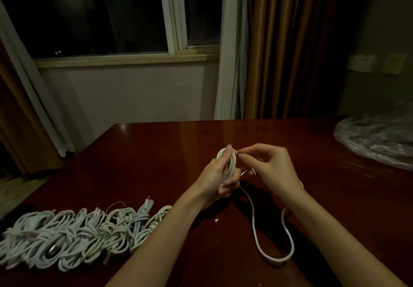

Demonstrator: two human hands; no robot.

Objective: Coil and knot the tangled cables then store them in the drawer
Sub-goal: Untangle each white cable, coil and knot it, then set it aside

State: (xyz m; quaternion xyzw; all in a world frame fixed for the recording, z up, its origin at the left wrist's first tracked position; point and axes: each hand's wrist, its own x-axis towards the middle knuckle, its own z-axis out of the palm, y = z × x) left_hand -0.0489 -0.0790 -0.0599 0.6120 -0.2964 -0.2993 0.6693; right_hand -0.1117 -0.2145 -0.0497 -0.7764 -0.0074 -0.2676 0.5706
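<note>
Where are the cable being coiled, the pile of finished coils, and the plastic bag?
cable being coiled [228,164], head view, on the wound loops in the left hand [220,175].
pile of finished coils [73,237], head view, middle of the heap.
plastic bag [377,137], head view, its crinkled top.

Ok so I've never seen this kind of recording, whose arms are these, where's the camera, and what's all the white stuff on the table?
There is no machine here. The single picture comes from a camera worn on a person's head, looking forward and down, so the two bare arms reaching in from the bottom are that person's own.

The left hand grips a small coil of white cable, held upright. The right hand pinches a strand at the top of that coil. The loose tail of the same cable trails in a loop over the dark wooden table.

At the lower left lies a row of cable bundles, apparently already coiled and knotted. At the far right sits a crinkled clear plastic bag. Behind are a dark window and curtains. No drawer is in view.
</note>
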